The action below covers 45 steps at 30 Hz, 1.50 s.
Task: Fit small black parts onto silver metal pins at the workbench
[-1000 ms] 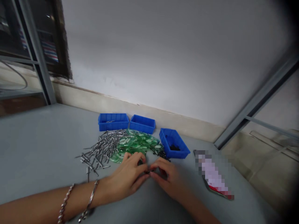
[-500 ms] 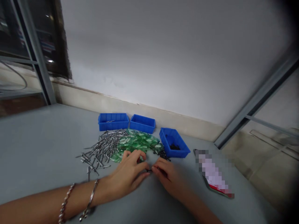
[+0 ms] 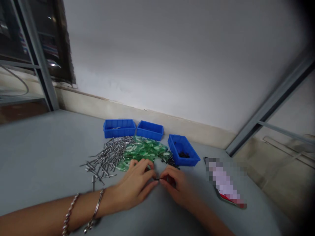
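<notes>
Pins: slim silver metal heap [image 3: 108, 157], beyond left wrist
Left hand [image 3: 134, 185]: pinching small thin dark piece [image 3: 157, 179]
Piece: between both hands' fingertips; two-handed handling, seemingly needing steady alignment
Right hand [image 3: 178, 185]: narrow pinch at its other end
Bin: blue plastic [image 3: 188, 162], beyond right hand

A pale wall [image 3: 157, 65] is rising behind a grey tabletop [image 3: 61, 147], with a cream band [image 3: 123, 109] running along its foot. Grey metal posts are slanting up at both sides, a dark window opening [image 3: 51, 42] is showing at upper left, and soft light is brightening the wall's middle.
</notes>
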Each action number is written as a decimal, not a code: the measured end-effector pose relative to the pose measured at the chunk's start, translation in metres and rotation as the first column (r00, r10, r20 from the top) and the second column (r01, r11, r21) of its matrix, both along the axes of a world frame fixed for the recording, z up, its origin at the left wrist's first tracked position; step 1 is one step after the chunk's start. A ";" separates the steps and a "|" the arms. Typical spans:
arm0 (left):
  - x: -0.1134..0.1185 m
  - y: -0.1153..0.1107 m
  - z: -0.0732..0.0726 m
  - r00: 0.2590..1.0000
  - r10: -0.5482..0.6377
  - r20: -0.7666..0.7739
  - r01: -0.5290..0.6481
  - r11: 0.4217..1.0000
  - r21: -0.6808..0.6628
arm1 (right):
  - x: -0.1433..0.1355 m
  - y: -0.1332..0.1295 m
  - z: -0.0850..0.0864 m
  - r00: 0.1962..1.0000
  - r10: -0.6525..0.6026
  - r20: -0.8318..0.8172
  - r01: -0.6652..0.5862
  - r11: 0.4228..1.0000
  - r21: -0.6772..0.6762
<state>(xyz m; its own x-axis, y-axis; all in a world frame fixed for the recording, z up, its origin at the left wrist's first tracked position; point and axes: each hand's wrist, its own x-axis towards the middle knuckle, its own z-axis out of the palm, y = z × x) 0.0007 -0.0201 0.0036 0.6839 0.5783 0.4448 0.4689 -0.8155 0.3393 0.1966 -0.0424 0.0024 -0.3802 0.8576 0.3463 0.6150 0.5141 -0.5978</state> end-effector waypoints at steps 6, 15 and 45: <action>0.000 0.001 0.001 1.000 -0.025 0.006 0.025 1.000 0.000 | -0.001 -0.001 0.003 1.000 -0.018 0.007 0.018 1.000 -0.003; -0.001 -0.002 0.002 1.000 0.016 0.009 -0.016 1.000 -0.001 | -0.001 -0.003 0.009 0.999 -0.007 0.044 0.009 0.999 -0.051; 0.000 0.000 0.000 0.999 0.002 0.049 -0.004 1.000 0.025 | -0.001 -0.002 0.006 0.999 -0.007 0.032 0.006 1.000 0.010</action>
<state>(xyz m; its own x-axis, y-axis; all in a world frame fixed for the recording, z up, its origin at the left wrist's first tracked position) 0.0011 -0.0203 0.0033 0.6591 0.5685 0.4924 0.4545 -0.8227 0.3415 0.1954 -0.0443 0.0084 -0.3859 0.8565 0.3428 0.6371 0.5161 -0.5724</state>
